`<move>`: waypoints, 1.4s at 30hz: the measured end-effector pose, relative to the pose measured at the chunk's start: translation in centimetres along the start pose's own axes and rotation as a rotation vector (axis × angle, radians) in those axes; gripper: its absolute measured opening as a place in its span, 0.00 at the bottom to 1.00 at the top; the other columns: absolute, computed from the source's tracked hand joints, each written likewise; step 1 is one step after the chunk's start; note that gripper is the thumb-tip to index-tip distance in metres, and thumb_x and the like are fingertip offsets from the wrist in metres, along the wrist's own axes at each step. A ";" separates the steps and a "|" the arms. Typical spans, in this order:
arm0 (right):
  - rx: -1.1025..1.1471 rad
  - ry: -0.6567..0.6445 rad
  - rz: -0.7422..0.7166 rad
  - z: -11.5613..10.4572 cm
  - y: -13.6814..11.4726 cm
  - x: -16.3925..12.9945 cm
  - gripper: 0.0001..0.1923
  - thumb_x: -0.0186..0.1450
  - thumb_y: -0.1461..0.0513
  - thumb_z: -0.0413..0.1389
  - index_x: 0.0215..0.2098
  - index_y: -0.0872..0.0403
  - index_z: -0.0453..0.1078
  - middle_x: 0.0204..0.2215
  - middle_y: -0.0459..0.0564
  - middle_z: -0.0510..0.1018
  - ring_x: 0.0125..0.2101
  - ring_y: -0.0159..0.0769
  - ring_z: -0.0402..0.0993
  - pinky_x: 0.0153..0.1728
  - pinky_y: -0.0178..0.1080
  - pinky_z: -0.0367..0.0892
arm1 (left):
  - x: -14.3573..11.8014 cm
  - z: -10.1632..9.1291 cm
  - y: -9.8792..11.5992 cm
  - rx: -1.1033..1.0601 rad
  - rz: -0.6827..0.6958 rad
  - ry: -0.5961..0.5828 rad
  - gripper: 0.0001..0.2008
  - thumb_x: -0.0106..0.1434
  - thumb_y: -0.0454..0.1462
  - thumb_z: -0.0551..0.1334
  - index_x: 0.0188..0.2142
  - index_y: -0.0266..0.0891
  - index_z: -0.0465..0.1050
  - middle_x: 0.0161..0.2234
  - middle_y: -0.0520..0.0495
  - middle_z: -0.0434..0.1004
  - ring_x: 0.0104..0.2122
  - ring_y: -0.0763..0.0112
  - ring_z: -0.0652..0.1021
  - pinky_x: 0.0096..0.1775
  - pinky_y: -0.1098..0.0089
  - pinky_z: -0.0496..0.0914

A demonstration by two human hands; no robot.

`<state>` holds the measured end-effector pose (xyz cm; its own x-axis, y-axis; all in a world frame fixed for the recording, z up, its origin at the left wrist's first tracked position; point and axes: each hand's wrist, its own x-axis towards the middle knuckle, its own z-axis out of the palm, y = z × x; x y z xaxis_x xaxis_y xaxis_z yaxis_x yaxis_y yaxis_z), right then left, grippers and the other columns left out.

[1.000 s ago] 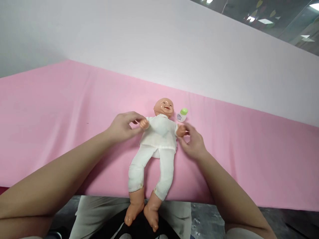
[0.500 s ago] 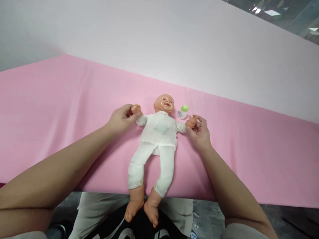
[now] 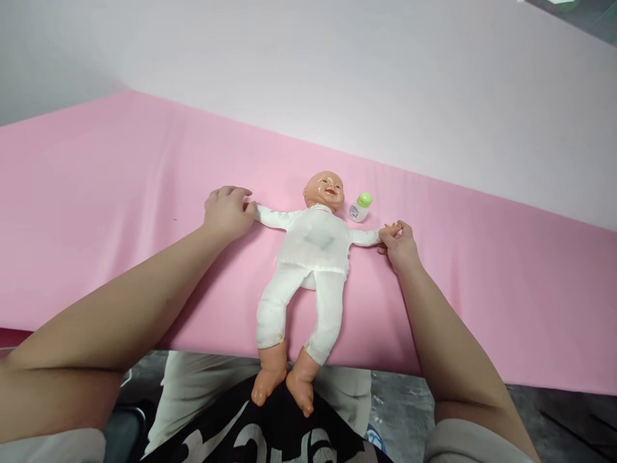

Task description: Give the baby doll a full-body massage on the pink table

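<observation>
A baby doll (image 3: 315,241) in a white cloth top and trousers lies on its back, its head away from me and its bare feet hanging over the table's near edge. Both its arms are stretched out sideways. At the end of the arm on my left, my left hand (image 3: 230,211) is closed over the doll's hand, which it hides. My right hand (image 3: 401,246) pinches the doll's other hand between thumb and fingers, and the small plastic fingers show above. Beside the doll's head is a small clear bottle (image 3: 359,209) with a green cap.
A pink sheet (image 3: 482,276) covers the table. Behind it rises a pale wall (image 3: 308,71). A dark seat or container (image 3: 124,434) stands at the lower left, on the grey floor (image 3: 398,402) below the table edge.
Both of the doll's arms have been drawn outward and now lie straighter. My left hand has turned palm down over the doll's hand. The view has shifted slightly.
</observation>
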<state>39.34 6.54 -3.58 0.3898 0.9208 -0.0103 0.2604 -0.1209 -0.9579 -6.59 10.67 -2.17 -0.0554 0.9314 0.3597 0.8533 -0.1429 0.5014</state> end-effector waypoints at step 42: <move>-0.540 -0.126 -0.904 6.0 -3.3 -5.7 0.19 0.73 0.56 0.58 0.61 0.45 0.77 0.57 0.53 0.82 0.58 0.51 0.77 0.62 0.61 0.72 | -5.5 1.7 8.0 -0.475 0.666 -0.158 0.17 0.70 0.39 0.63 0.56 0.44 0.79 0.50 0.42 0.81 0.51 0.56 0.82 0.54 0.53 0.79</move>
<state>30.94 3.92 -2.08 -0.2318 0.7787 0.5830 0.7777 0.5084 -0.3697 1.46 4.99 -1.47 0.4875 0.6328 0.6016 0.3704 -0.7738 0.5138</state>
